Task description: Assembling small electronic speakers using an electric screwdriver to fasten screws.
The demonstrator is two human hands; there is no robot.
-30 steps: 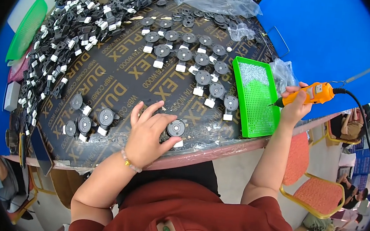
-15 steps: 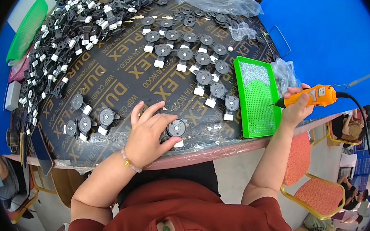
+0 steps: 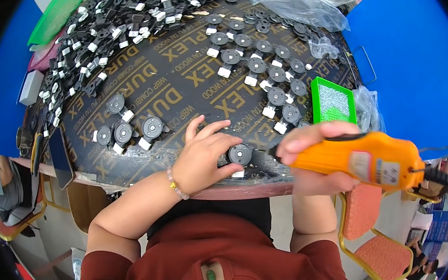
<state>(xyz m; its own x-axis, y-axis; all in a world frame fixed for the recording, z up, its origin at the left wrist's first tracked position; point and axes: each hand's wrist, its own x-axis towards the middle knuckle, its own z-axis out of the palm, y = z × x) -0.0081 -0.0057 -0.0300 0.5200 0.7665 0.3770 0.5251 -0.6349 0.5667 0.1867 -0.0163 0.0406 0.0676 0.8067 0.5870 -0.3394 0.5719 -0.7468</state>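
Note:
My left hand (image 3: 207, 150) rests on the dark table, its thumb and index finger against the near-left side of a round black part (image 3: 240, 155) with a white tab; the other fingers are spread. In my right hand (image 3: 317, 172) is an orange electric screwdriver (image 3: 363, 162), held level with its black tip pointing left at the round part, a short way off. Several like parts (image 3: 152, 127) lie left of my left hand. More of them stand in rows (image 3: 256, 65) farther back. A green tray (image 3: 314, 97) of small silvery pieces is partly hidden behind my right hand.
A big heap of black and white pieces (image 3: 133, 17) covers the back left, beside a green basket (image 3: 59, 11). Loose black discs (image 3: 263, 26) and clear plastic bags (image 3: 299, 10) lie at the back. The screwdriver's black cord (image 3: 442, 178) runs right. Chairs (image 3: 384, 255) stand beyond the table.
The screwdriver in my right hand has moved from over the green tray toward the round part, closer to the camera. My left hand stays at the same part. The whole view has shifted.

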